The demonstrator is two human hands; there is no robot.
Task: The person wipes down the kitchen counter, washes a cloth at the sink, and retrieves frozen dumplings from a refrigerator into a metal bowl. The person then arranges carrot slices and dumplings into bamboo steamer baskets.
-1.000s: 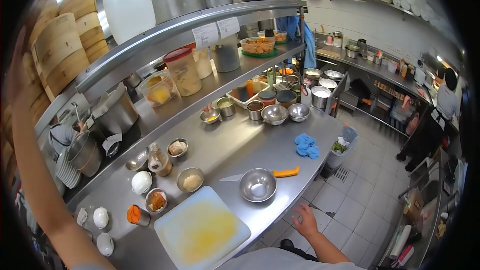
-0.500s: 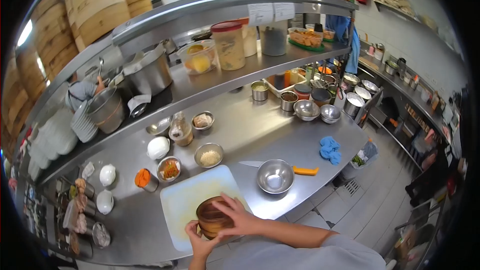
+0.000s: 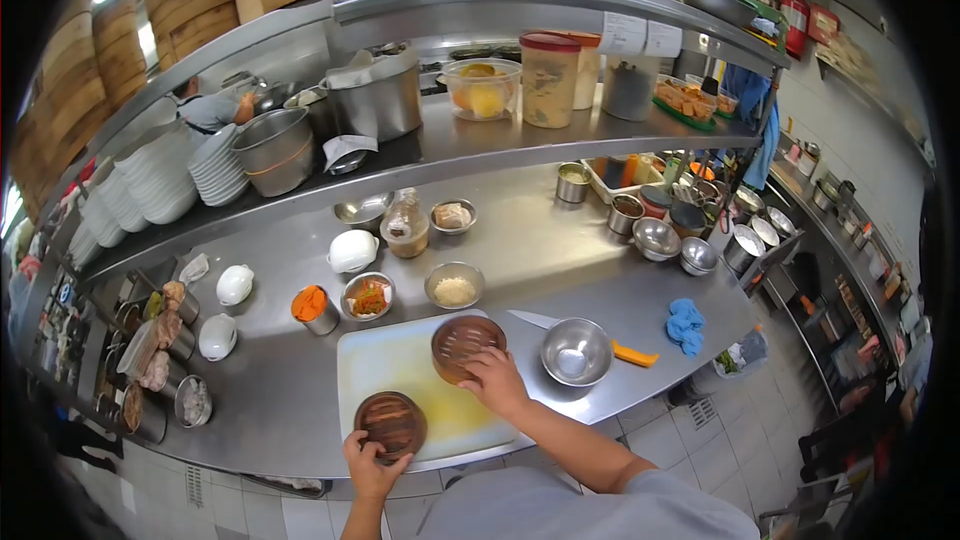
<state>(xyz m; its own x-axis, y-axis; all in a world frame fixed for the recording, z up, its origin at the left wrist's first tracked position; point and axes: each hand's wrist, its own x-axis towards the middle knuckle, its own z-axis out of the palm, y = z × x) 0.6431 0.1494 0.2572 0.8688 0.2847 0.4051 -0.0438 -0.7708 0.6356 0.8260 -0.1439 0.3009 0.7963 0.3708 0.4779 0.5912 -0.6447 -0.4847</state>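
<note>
A white cutting board (image 3: pixel 365 365) lies at the front edge of the steel counter. My left hand (image 3: pixel 372 465) grips the near edge of a round dark wooden piece (image 3: pixel 391 422) at the board's lower left. On the board's upper right, my right hand (image 3: pixel 495 383) holds a second round wooden piece (image 3: pixel 468 345), which shows slots in its face. The two pieces are apart. Right of the board, a steel bowl (image 3: pixel 577 351) sits over a knife with an orange handle (image 3: pixel 635 354).
Behind the board stand a cup of orange food (image 3: pixel 315 309), a bowl of mixed food (image 3: pixel 368 297) and a bowl of pale crumbs (image 3: pixel 454 286). A blue cloth (image 3: pixel 685 326) lies at the right. A steel shelf (image 3: pixel 600 130) crosses above. Someone's arm (image 3: pixel 243 108) shows beyond it.
The wooden pieces, stacked together before, are now apart: one at the lower left with my left hand, the other at the upper right with my right. The camera view has shifted.
</note>
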